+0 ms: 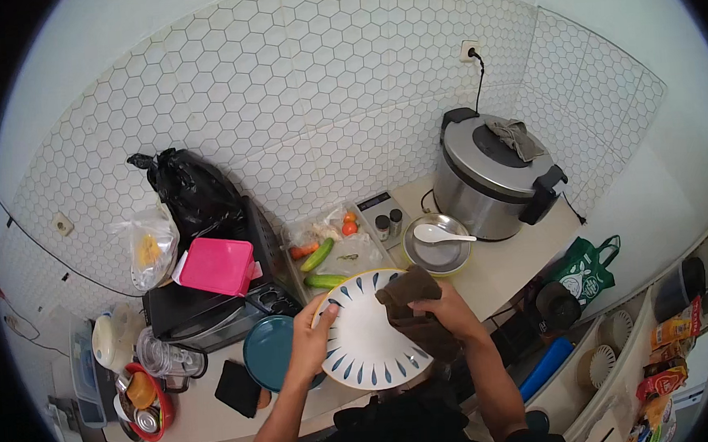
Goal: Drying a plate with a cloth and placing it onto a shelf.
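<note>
A white plate [367, 335] with blue teardrop marks and a yellow rim is held up over the counter's front edge. My left hand [313, 336] grips its left rim, thumb on the upper face. In my right hand [448, 312] is a bunched brown cloth [413, 296], which lies against the plate's right side and covers part of it. A teal plate [269, 351] rests on the counter behind my left forearm, beside a folded black cloth [236, 388]. Behind the held plate, a clear tray [294, 273] holds cucumbers, tomatoes and carrots.
At the right back stands a large steel rice cooker [480, 195]. Near it are a metal bowl [414, 260] with a white spoon [443, 234] and a kitchen scale [383, 204] with two small jars. A toaster oven [208, 321], pink container [217, 266] and red basket [170, 408] stand left.
</note>
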Demonstrator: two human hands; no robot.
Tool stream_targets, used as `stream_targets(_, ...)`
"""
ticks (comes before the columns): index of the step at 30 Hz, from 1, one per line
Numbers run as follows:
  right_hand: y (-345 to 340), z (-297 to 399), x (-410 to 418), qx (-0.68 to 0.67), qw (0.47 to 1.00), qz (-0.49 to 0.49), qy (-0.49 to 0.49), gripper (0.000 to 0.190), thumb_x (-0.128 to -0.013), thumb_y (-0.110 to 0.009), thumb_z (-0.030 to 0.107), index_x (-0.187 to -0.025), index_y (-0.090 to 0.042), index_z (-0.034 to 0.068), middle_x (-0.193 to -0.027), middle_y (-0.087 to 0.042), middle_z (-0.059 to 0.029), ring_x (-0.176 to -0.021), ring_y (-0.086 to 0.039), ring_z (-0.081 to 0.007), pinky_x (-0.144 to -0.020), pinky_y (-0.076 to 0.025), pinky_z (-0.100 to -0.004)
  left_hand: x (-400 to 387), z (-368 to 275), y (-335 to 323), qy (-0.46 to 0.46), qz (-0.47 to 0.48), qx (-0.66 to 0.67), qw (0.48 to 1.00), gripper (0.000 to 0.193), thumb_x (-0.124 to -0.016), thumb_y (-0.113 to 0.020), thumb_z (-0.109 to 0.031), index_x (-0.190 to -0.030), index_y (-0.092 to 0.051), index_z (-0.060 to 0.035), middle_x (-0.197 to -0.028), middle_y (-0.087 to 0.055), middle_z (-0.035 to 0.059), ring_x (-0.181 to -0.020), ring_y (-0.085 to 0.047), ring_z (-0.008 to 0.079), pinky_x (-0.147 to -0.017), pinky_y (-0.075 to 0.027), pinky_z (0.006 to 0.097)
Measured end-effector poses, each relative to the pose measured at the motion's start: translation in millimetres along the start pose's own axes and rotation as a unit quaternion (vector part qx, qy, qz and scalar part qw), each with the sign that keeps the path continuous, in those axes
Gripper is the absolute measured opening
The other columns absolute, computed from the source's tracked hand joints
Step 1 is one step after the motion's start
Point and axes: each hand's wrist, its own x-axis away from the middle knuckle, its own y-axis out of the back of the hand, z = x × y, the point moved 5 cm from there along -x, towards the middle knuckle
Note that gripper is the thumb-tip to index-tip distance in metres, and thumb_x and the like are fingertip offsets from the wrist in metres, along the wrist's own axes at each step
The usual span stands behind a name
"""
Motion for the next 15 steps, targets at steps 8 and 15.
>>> stream_targets(8, -5.9, -35.6, 4.6, -0.236, 0.962, -0.138, -0.005, 0.031, -0.078, -0.072, 0.012, -0.105, -0.063, -0.001, -0.092, -0.066, -0.0045, -0.08, -0.061, -0.0137, -0.074, -0.048, -0.0268, 6.4, 35.1, -6.5, -0.105, -0.21, 0.113, 0.966, 0.026, -0.093, -0.061, -0.016, -0.11, -0.058, 0.0036, -0.095, -0.064, 0.006, -0.084, -0.057, 0.0114, -0.076, -0.046, 0.0235)
stream_targets(15, -55.9, -83.3, 23.6, -0.197, 0.897, -0.391, 0.059, 0.046, -0.076, -0.073, 0.011, -0.117, -0.058, -0.004, -0.109, -0.062, -0.0132, -0.1, -0.059, -0.0254, -0.09, -0.046, -0.0354, 25.6, 58.4, -61.1, -0.108, -0.393, 0.178, 0.896, 0.034, -0.097, -0.051, -0.017, -0.126, -0.039, -0.0038, -0.11, -0.053, 0.0114, -0.103, -0.052, 0.0192, -0.091, -0.043, 0.033)
